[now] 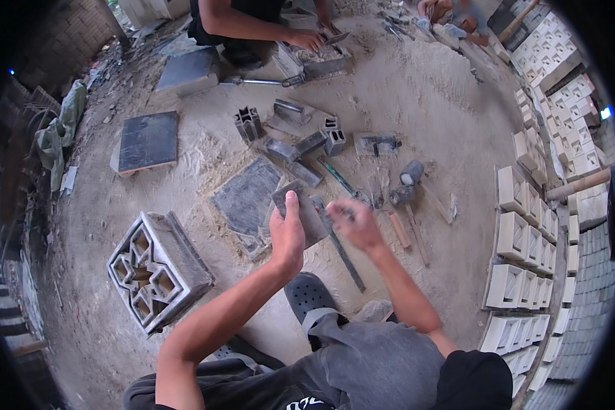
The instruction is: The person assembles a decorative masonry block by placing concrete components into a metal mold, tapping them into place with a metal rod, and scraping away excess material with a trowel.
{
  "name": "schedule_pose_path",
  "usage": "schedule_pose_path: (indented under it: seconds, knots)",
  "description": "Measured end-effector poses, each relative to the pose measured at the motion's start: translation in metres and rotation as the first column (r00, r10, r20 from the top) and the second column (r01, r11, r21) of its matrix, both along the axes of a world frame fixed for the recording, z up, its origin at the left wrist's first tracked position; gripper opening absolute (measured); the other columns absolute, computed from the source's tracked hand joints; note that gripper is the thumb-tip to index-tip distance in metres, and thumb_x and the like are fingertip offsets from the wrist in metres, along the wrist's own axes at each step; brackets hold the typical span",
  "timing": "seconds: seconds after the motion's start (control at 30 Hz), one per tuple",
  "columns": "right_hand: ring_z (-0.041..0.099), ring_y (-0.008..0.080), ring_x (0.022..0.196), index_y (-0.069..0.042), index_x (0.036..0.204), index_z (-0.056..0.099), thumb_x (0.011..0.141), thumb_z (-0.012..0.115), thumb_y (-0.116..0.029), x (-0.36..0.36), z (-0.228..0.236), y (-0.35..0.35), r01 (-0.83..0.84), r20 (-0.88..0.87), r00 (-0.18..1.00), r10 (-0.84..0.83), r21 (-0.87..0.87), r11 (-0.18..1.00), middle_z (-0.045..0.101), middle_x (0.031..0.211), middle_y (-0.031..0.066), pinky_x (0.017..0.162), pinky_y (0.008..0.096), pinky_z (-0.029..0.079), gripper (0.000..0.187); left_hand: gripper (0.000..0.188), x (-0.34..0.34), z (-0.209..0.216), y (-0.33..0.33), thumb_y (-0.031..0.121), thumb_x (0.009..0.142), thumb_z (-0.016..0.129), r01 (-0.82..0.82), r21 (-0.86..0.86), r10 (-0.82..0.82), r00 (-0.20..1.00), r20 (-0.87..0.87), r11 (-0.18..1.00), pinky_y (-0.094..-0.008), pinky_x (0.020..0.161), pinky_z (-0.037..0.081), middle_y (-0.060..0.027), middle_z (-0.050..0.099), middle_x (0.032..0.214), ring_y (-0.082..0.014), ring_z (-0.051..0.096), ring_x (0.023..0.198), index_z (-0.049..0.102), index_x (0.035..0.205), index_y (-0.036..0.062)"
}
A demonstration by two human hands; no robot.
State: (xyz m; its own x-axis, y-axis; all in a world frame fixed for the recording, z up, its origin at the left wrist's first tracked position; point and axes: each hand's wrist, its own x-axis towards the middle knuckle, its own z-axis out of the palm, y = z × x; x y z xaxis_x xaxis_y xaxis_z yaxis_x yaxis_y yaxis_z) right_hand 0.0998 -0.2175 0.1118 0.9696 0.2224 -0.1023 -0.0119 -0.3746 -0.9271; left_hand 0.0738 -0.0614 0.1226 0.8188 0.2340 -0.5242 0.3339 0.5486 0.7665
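My left hand [288, 236] grips a flat grey rectangular plate [310, 222], its thumb lying over the near face. Just right of that plate is my right hand [357, 225], fingers curled and smeared by motion; whether it holds anything cannot be made out. Beneath and left of the plate, a dark square board [247, 195] lies on the ground, ringed with sandy powder. A dark flat bar [342, 249] rests on the ground between my hands and the tools.
Left stands a mould with a star-shaped lattice [142, 273]. Metal mould blocks [304, 152], a mallet [404, 195] and a green rod [338, 176] lie ahead. Another person's hands [314, 37] work at a mould at the back. Pale lattice blocks [519, 239] line the right.
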Motion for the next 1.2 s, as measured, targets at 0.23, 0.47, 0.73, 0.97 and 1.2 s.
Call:
schedule_pose_path:
  seconds: [0.23, 0.47, 0.73, 0.97, 1.2]
  knots:
    - [0.061, 0.0109, 0.068, -0.001, 0.085, 0.069, 0.094, 0.065, -0.044, -0.027, -0.072, 0.0, -0.045, -0.394, 0.905, 0.161, 0.287, 0.957, 0.066, 0.075, 0.0025, 0.063, 0.029, 0.049, 0.044, 0.05, 0.002, -0.071, -0.005, 0.049, 0.102, 0.045, 0.301, 0.079, -0.279, 0.937, -0.21, 0.95, -0.0298, 0.068, 0.049, -0.009, 0.064, 0.088, -0.0137, 0.059, 0.077, 0.056, 0.109, 0.0005]
    - [0.068, 0.0233, 0.067, 0.003, 0.077, 0.069, 0.092, 0.061, -0.048, 0.022, -0.091, -0.049, 0.046, -0.361, 0.922, -0.139, -0.254, 0.966, 0.067, 0.068, 0.0143, 0.062, 0.0376, 0.051, 0.053, 0.047, -0.023, -0.066, 0.006, 0.043, 0.104, 0.044, 0.496, 0.183, -0.469, 0.866, -0.174, 0.849, -0.0271, 0.066, 0.051, -0.0073, 0.068, 0.095, -0.0147, 0.065, 0.08, 0.059, 0.119, 0.0016]
    - [0.064, 0.0491, 0.094, 0.008, 0.1, 0.065, 0.092, 0.055, -0.031, 0.121, -0.112, -0.038, 0.047, 0.018, 0.998, -0.055, -0.796, 0.604, 0.066, 0.095, 0.0321, 0.079, 0.0524, 0.051, 0.041, 0.034, -0.097, 0.019, 0.182, 0.033, 0.098, 0.059, 0.513, 0.73, -0.477, 0.83, -0.289, 0.452, -0.0298, 0.056, 0.048, -0.0072, 0.066, 0.069, -0.0122, 0.061, 0.059, 0.068, 0.095, 0.0005]
    - [0.063, 0.0433, 0.103, 0.006, 0.122, 0.049, 0.095, 0.059, -0.021, 0.123, -0.192, -0.057, 0.026, 0.098, 0.978, 0.186, -0.934, 0.357, 0.059, 0.116, 0.0285, 0.083, 0.0493, 0.053, 0.04, 0.031, -0.176, 0.077, 0.347, 0.029, 0.098, 0.059, 0.09, 0.919, 0.147, 0.977, -0.157, 0.384, -0.0268, 0.061, 0.047, -0.002, 0.064, 0.075, -0.0081, 0.056, 0.067, 0.068, 0.1, -0.0006]
    - [0.058, 0.047, 0.108, 0.008, 0.131, 0.048, 0.095, 0.06, -0.025, 0.141, -0.182, -0.069, -0.162, -0.061, 0.946, 0.317, -0.94, 0.301, 0.059, 0.118, 0.0308, 0.09, 0.0517, 0.046, 0.051, 0.03, -0.267, 0.07, 0.366, 0.029, 0.095, 0.063, 0.322, 0.938, 0.197, 0.919, -0.342, 0.127, -0.0292, 0.063, 0.05, -0.007, 0.068, 0.08, -0.0124, 0.061, 0.068, 0.068, 0.101, 0.0005]
